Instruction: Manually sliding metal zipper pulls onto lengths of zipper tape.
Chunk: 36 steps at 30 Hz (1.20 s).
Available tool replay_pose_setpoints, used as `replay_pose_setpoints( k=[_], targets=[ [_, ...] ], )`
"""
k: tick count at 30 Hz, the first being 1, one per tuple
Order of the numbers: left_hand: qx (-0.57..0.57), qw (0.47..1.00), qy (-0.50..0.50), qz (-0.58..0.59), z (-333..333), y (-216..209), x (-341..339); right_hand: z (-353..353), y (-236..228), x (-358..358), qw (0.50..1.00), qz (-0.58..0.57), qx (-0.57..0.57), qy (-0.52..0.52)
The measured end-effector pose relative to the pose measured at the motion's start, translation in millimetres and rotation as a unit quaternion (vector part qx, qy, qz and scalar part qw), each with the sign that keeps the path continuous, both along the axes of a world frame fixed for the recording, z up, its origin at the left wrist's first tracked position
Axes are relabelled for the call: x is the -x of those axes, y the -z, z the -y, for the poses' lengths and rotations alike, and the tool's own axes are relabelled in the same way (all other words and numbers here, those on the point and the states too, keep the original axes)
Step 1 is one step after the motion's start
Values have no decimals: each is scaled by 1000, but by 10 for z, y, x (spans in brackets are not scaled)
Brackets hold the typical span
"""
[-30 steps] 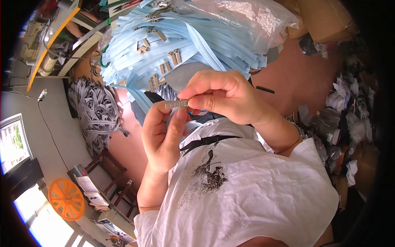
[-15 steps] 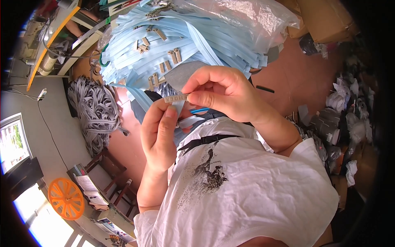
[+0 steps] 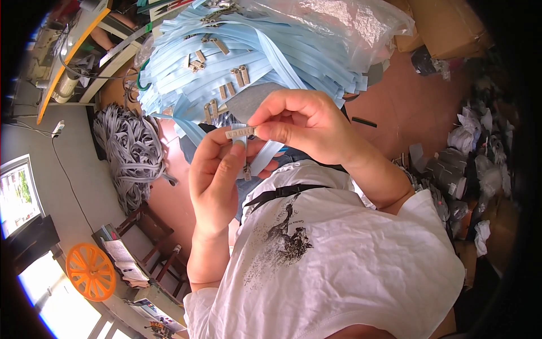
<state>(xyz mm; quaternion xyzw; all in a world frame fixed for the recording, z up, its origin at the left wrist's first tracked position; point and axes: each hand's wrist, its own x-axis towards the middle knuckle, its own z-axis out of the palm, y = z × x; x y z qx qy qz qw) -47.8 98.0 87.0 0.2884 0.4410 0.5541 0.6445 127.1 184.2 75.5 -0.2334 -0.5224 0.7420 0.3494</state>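
In front of my body, my left hand (image 3: 217,181) is closed on a light blue zipper tape (image 3: 265,157), with the thumb pressed on the band. A flat metal zipper pull (image 3: 239,133) with raised lettering lies across the tape. My right hand (image 3: 307,124) pinches the right end of this pull between thumb and forefinger. Below the left thumb hangs a small metal piece (image 3: 247,172), apparently another zipper part. Just beyond my hands spreads a large pile of light blue zippers (image 3: 164,73), several with metal pulls (image 3: 219,46) lying on top.
A grey flat piece (image 3: 248,97) lies between the pile and my right hand. Clear plastic sheeting (image 3: 361,25) and a cardboard box (image 3: 446,28) are at the far right. Grey strips (image 3: 127,147) are heaped on the floor at left. An orange spoked wheel (image 3: 90,273) stands lower left.
My left fingers have shifted, and the blue tape now shows on both sides of the pull, with a strip slanting to the right. The right hand keeps its pinch, nearly still.
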Motion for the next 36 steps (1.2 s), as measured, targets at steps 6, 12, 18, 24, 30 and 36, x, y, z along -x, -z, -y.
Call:
replay_pose_setpoints(
  k=[6,12,18,24,30,36],
  targets=[
    [-27,999,-1,-23,5,0,-60,-7,13,-5,1000,2,28,13],
    [-40,997,-9,-60,24,53,-36,3,15,-10,999,9,33,21],
    [-47,996,-1,-80,37,54,-24,7,19,0,999,8,33,19],
    [-49,995,-6,-86,28,58,-44,3,-2,-10,1000,13,22,12],
    [-51,993,-16,-101,33,53,-47,5,26,-6,1000,0,6,14],
    [-46,994,-6,-96,40,44,-38,6,25,5,1000,11,1,15]
  ],
)
